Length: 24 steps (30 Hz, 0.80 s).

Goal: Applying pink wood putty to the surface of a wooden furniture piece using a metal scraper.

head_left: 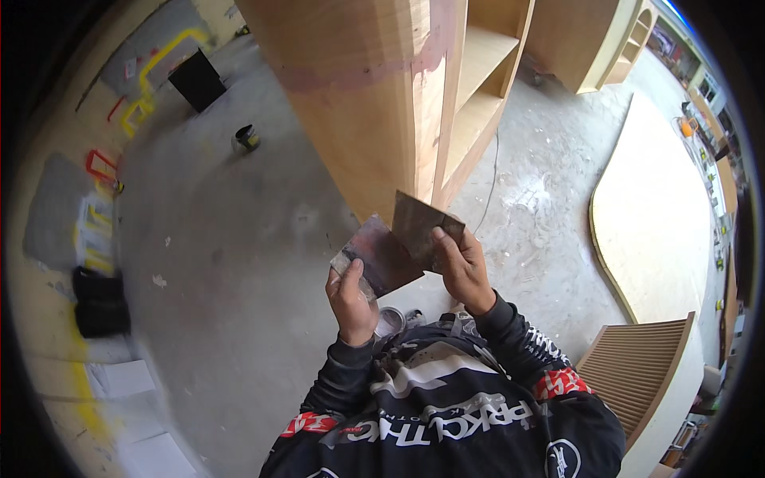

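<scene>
My left hand [353, 305] grips a flat square putty spreader [382, 259] by its pale, crusted edge, thumb on top. Reddish-purple smears cover that blade. In my right hand [468, 276] is a second square putty spreader [420, 225], dark grey-brown, pinched under the thumb. The two blades meet or overlap in front of my body; whether they touch, I cannot tell. Just beyond them stands a tall wooden cabinet [358, 127] with a reddish filler band [351, 80] across its side and front edge. A round tin [390, 322] is partly hidden below my left wrist.
Open shelves [482, 60] line the cabinet's right side. A large curved pale panel [657, 199] lies at right, with a slatted curved piece [633, 370] nearer me. A small tin [246, 139] and black box [198, 80] stand on the concrete floor [231, 263]. A thin cable [493, 179] trails there.
</scene>
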Tool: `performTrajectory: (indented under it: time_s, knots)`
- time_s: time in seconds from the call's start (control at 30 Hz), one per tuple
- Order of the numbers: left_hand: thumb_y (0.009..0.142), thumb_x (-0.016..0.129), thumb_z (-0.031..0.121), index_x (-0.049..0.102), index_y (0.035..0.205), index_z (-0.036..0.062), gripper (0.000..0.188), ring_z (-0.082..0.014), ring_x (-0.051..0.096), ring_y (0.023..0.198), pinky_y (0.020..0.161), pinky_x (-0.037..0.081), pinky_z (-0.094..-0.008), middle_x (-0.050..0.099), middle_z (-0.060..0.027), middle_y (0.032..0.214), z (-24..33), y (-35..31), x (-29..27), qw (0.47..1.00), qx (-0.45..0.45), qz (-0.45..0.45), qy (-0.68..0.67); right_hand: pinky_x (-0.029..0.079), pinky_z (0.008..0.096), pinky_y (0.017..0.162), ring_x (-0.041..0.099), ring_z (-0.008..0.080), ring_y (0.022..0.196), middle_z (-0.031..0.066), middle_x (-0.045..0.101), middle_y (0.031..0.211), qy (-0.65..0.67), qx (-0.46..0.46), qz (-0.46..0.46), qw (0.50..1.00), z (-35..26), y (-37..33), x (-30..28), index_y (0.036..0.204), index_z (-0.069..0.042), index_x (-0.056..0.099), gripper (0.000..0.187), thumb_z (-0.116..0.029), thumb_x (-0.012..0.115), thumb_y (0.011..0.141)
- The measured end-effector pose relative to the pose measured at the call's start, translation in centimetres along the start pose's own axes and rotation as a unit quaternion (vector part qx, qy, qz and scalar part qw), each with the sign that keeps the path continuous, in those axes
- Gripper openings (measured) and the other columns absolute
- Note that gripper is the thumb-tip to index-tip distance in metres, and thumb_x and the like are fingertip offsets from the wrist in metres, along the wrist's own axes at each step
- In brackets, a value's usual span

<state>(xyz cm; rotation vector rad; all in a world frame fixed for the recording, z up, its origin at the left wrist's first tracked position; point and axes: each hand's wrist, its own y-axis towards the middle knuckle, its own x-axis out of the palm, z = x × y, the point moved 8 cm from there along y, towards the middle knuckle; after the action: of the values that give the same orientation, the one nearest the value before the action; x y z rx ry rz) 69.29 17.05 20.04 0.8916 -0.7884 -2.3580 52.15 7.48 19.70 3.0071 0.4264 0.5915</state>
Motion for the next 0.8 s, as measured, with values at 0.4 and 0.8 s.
performTrajectory:
  time_s: [0.4, 0.8]
  knots:
    - [0.097, 0.05, 0.013, 0.055, 0.12, -0.0017, 0.028, -0.0203, 0.061, 0.106, 0.095, 0.048, -0.034, 0.062, -0.0093, 0.117, -6.8, -3.5, 1.8, 0.729, -0.413, 0.238, -0.492, 0.031, 0.0189, 0.053, 0.04, 0.0002, 0.063, -0.0077, 0.048, 0.073, 0.053, 0.031, 0.046, 0.997, 1.4, -0.8, -4.4, 0.095, -0.01, 0.06, 0.021, -0.027, 0.051, 0.104]
    - [0.093, 0.053, 0.019, 0.06, 0.112, 0.0079, 0.023, -0.0196, 0.064, 0.101, 0.091, 0.05, -0.034, 0.066, -0.0059, 0.108, -0.1, -2.9, 8.1, 0.541, -0.477, 0.183, -0.669, 0.046, 0.0348, 0.097, 0.057, 0.0233, 0.115, 0.0177, 0.061, 0.126, 0.092, -0.132, 0.1, 0.982, 2.1, -5.3, -2.1, 0.134, 0.009, 0.047, 0.04, -0.019, 0.041, 0.105]
